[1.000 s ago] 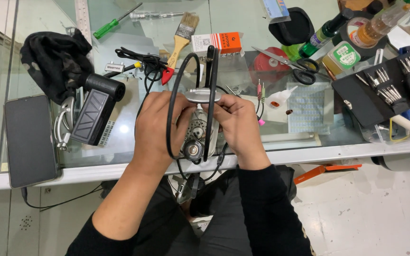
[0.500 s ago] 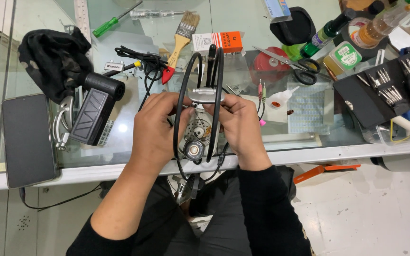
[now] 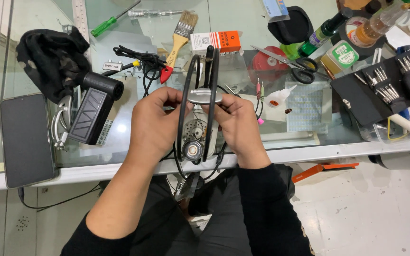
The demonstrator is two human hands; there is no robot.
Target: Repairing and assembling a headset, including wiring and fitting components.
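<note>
Nearest the camera, both forearms in black sleeves are reaching up over the lap toward the white table edge (image 3: 309, 154). A loose round earpiece (image 3: 192, 150) is hanging just inside that edge, between the wrists, with thin black wires trailing off it toward the lap.

Just beyond, the left hand (image 3: 153, 127) is curling its thumb and fingers around the left end of the silver oval piece (image 3: 205, 96), and the right hand (image 3: 237, 124) is pinching the right end. Both hands are closed on the headset (image 3: 196, 106); its two black headband loops are standing upright between them, rising toward the far side.

By the look of it, this is the inspecting or aligning stage: the silver piece is being steadied across the bands. The next move would seem to call for a firm two-handed pinch and care for the dangling wires.

Further out, a dark phone (image 3: 26, 138) is lying at the far left, with a black handheld blower (image 3: 94, 111) beside it. To the right, scissors (image 3: 290, 64) and an open case of screwdriver bits (image 3: 385, 85) are sitting well apart from the hands. Farthest off, a paintbrush (image 3: 181, 33) and a green-handled screwdriver (image 3: 115, 20) are resting on the glass.
</note>
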